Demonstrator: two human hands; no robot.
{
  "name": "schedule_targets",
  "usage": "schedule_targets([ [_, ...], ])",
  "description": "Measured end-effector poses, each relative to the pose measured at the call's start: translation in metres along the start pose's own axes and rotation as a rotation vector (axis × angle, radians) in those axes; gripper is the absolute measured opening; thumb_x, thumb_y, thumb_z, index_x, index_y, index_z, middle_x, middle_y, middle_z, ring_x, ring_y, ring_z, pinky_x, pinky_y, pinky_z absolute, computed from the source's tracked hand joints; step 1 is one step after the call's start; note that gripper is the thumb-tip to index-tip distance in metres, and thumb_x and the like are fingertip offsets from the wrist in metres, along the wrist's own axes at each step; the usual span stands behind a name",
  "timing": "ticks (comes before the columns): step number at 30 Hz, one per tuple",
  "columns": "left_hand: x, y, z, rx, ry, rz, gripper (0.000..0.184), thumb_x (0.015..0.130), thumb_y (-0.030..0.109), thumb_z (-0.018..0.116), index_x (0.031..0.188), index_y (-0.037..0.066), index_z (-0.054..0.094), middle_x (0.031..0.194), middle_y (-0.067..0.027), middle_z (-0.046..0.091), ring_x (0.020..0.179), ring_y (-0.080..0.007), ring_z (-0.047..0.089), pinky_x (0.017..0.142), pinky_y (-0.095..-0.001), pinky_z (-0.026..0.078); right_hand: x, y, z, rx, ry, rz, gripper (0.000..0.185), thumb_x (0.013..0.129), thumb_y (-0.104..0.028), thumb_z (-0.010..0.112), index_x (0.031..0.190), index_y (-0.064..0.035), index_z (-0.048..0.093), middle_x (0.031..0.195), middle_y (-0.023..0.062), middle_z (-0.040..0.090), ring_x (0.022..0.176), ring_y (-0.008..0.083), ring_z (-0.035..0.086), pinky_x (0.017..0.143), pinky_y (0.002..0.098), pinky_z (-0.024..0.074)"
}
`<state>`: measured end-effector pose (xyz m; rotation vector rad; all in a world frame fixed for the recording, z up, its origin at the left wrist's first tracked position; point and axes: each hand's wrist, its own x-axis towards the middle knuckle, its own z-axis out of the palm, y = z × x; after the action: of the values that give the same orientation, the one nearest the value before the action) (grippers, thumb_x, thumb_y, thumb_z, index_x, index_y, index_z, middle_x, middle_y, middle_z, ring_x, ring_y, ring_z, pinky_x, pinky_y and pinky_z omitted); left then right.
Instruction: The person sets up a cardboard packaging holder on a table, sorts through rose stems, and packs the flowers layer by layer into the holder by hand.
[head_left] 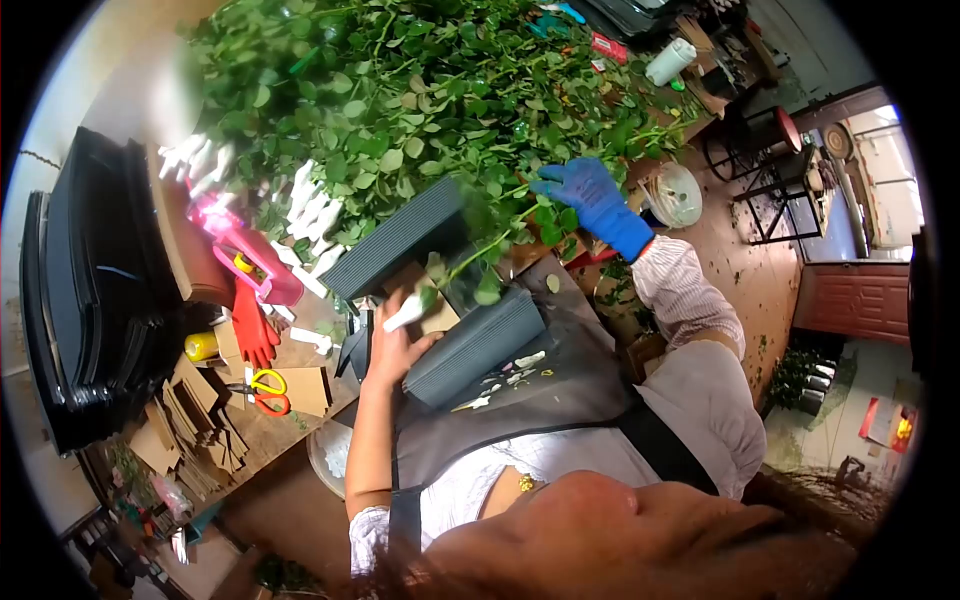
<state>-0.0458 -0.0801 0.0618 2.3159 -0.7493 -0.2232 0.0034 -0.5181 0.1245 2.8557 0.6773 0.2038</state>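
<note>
Leafy green stem with white-sleeved bud slants between dark-grey corrugated flaps, apart seemingly to admit it; blue-gloved right hand pinches its far end; bare left hand beside bud, grip can't be told

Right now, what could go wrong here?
The bare left hand is near the green leafy stem; any thorns, too small to see, might prick it. The stem's leaves sit by the dark-grey ribbed panel and might snag on its edge. Scissors with yellow and orange handles lie near the edge of the brown table; a bump could drop them.
</note>
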Motion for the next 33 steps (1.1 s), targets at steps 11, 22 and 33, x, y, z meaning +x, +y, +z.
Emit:
schedule_targets([
  [11,0.006,0.016,-0.004,-0.067,-0.075,-0.052,0.034,0.082,0.03,0.079,0.112,0.015,0.075,0.134,-0.0201,0.052,0.122,-0.0379,0.046,0.106,-0.0465,0.037,-0.019,-0.008,0.028,0.542,-0.273,0.139,0.036,0.083,-0.013,0.063,0.118,-0.022,0.07,0.13,0.0098,0.06,0.114,0.031,0.063,0.096,0.0469,0.05],
  [22,0.005,0.005,-0.005,-0.101,-0.17,-0.042,0.037,0.077,0.026,0.079,0.113,0.018,0.074,0.137,-0.0232,0.048,0.126,-0.0403,0.042,0.109,-0.0477,0.036,0.009,0.018,0.062,0.292,-0.129,0.465,0.022,0.084,-0.013,0.064,0.103,-0.0165,0.074,0.104,0.0144,0.071,0.096,0.0359,0.067,0.083,0.0463,0.0531],
  [33,0.008,0.005,-0.015,-0.105,-0.24,-0.035,0.034,0.081,0.027,0.079,0.113,0.019,0.076,0.14,-0.0254,0.045,0.133,-0.0425,0.039,0.112,-0.0504,0.033,0.077,0.15,-0.084,-0.042,0.604,0.276,0.028,0.091,-0.018,0.065,0.117,-0.0181,0.072,0.111,0.0106,0.071,0.102,0.0317,0.067,0.087,0.0447,0.0533],
])
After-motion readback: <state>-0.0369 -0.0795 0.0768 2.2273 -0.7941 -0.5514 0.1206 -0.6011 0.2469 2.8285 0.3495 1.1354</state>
